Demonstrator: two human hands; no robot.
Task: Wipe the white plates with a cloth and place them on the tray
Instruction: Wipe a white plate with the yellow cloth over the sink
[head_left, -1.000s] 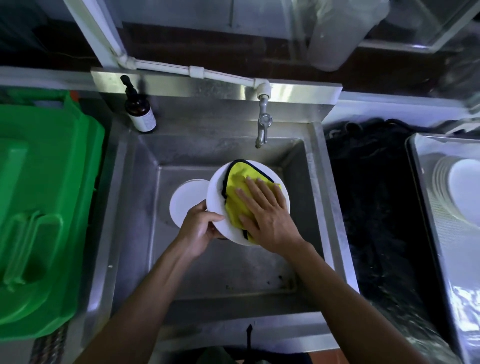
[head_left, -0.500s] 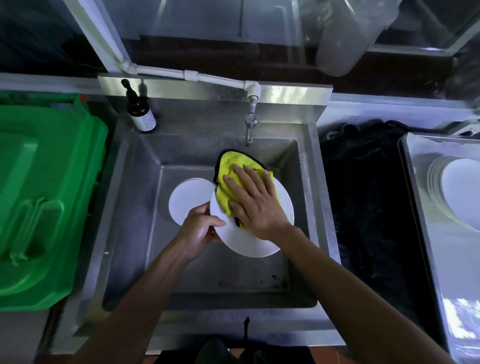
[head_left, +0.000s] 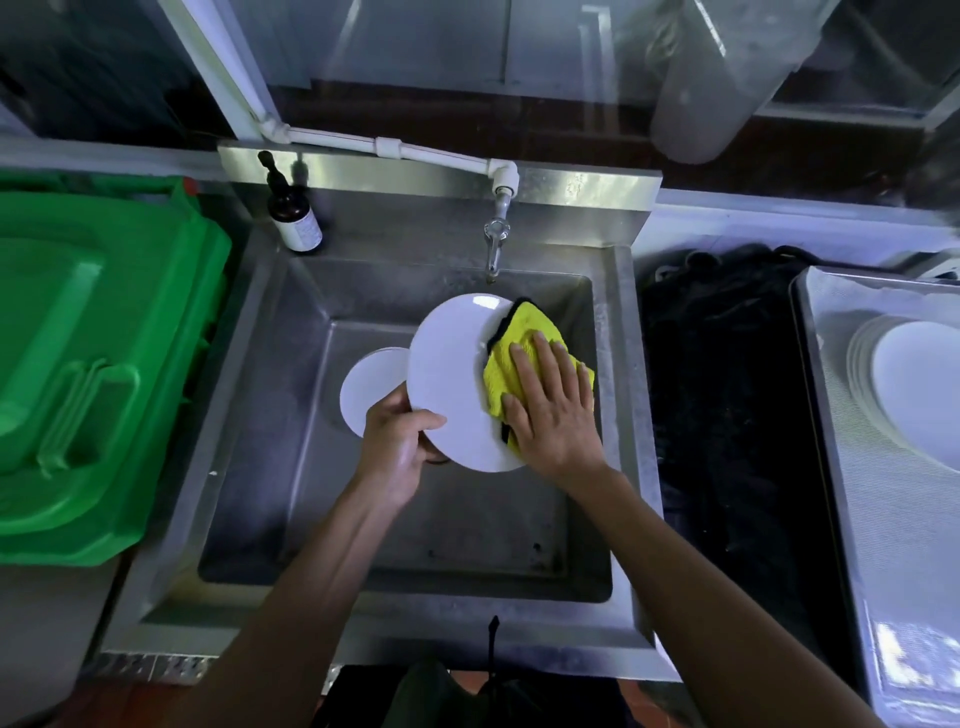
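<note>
At the centre of the frame the left hand (head_left: 397, 441) grips the lower left rim of one white plate (head_left: 449, 379), thumb curled over its face, holding it tilted above the sink (head_left: 260, 441). Just right of it, the right hand (head_left: 553, 410) lies flat with fingers straight, pressing one yellow cloth (head_left: 524, 338) with dark edging against the plate's right edge; part of the cloth hangs past the rim.

Behind the held plate, slightly left, a second white plate (head_left: 369, 384) lies on the sink floor, partly hidden. One tap (head_left: 495, 244) hangs over the basin's upper edge, fed by a white pipe (head_left: 395, 148).

At the upper left corner of the sink stands one dark pump bottle (head_left: 291, 215) with a pale label. Far left, one green plastic lid (head_left: 93, 364) fills the frame edge.

At the right edge sits one metal tray (head_left: 883, 519) bearing a stack of white plates (head_left: 909, 384); their exact count cannot be told. Dark netting (head_left: 727, 415) lies between sink and tray.
</note>
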